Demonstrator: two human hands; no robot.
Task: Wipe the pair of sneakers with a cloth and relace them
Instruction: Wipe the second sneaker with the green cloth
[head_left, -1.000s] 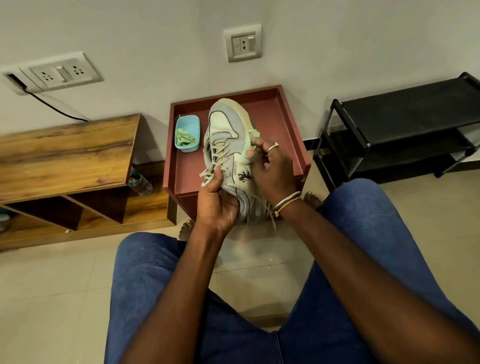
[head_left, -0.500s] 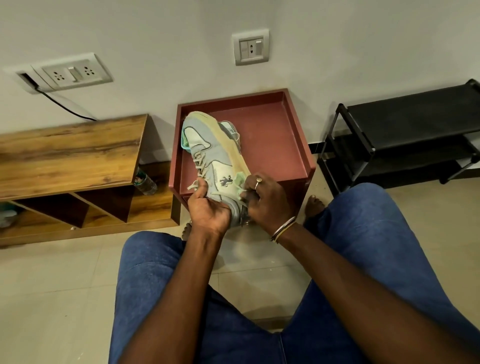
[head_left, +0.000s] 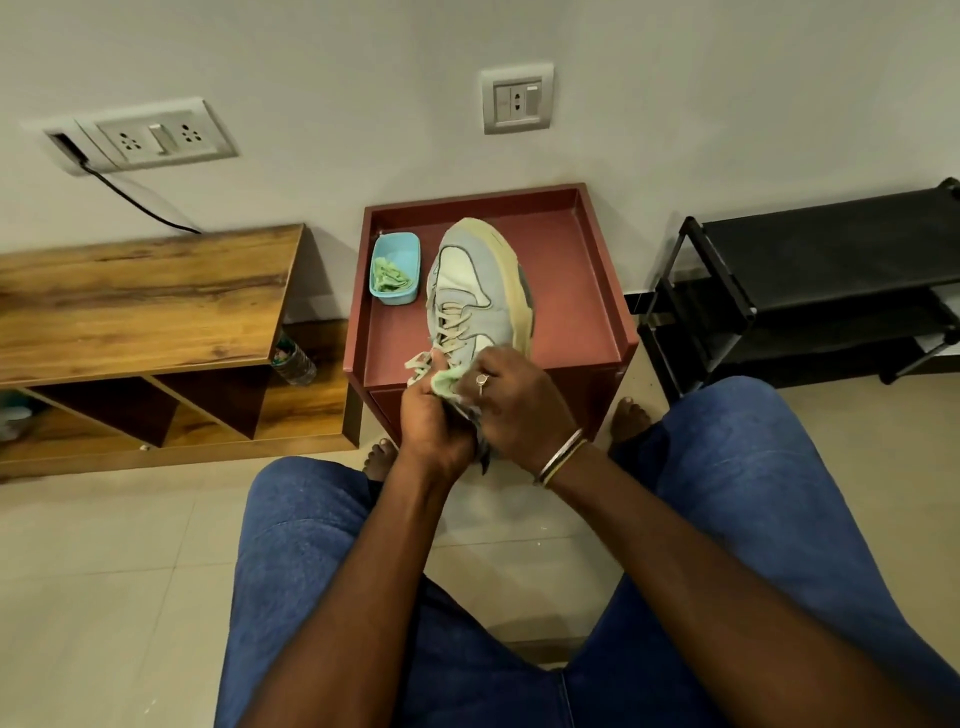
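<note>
The head-worn camera looks forward and down over the lap (head_left: 311, 545) (wide-angle, edges bowing). The red table (head_left: 571, 312) sits close ahead.

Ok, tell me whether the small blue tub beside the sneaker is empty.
Not empty. The blue tub holds a crumpled green cloth in its near half; the far half shows bare floor.

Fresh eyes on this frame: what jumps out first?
The pale sneaker lies mid-frame on the red-brown table, toe toward the wall. Both hands crowd its heel end: the left hand grips the sneaker, and the right hand holds a green cloth against it. A blue tub with crumpled green material inside sits just left of the toe.
</note>
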